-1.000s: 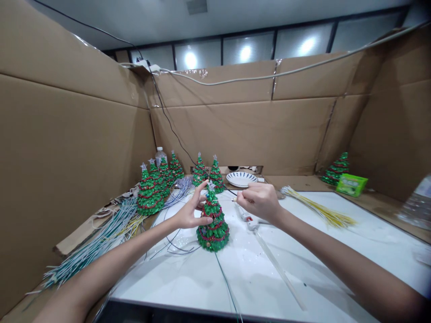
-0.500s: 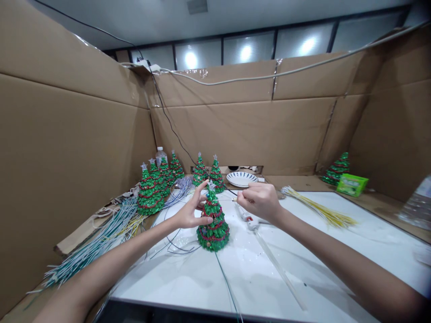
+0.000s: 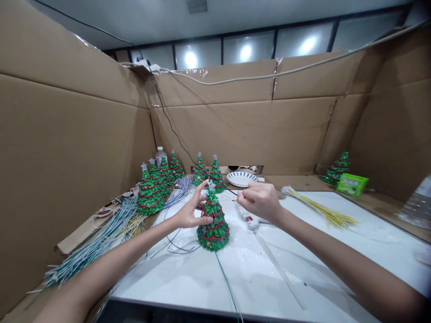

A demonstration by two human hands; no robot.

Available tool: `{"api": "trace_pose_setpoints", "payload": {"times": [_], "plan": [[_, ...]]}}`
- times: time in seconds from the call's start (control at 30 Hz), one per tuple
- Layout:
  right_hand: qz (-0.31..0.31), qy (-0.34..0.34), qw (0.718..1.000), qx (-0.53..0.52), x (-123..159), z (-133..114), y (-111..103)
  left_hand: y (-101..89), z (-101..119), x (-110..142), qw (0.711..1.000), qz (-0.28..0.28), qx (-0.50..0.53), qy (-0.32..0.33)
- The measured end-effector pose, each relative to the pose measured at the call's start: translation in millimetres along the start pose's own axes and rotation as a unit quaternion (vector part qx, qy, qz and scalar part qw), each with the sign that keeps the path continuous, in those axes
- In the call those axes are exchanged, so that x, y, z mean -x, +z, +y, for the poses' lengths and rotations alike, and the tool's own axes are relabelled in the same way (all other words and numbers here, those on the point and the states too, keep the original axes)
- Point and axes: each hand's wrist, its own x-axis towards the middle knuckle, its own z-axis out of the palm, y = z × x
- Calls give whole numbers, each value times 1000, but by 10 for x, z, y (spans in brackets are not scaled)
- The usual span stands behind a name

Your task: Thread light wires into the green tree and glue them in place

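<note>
A small green beaded Christmas tree (image 3: 213, 224) with red garlands and a silver star stands on the white table (image 3: 303, 251). My left hand (image 3: 190, 210) touches its left side, thumb against the tree and fingers raised beside the star. My right hand (image 3: 261, 200) is closed in a pinch on a thin wire or stick whose tip points at the treetop. A glue gun (image 3: 248, 218) lies on the table just under my right hand, with a long glue stick (image 3: 279, 269) trailing toward me.
Several finished green trees (image 3: 158, 181) stand at the back left, one more tree (image 3: 335, 169) at the back right by a green box (image 3: 352, 184). A striped plate (image 3: 241, 178), yellow wires (image 3: 319, 208), pale wire bundles (image 3: 97, 237) and cardboard walls surround the table.
</note>
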Motion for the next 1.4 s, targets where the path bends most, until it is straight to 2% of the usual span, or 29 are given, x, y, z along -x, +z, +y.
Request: {"api": "trace_pose_setpoints", "payload": {"times": [1.4], "plan": [[2, -2, 1000, 0, 7, -3, 2, 5, 7, -2, 1000, 4, -2, 2]]}}
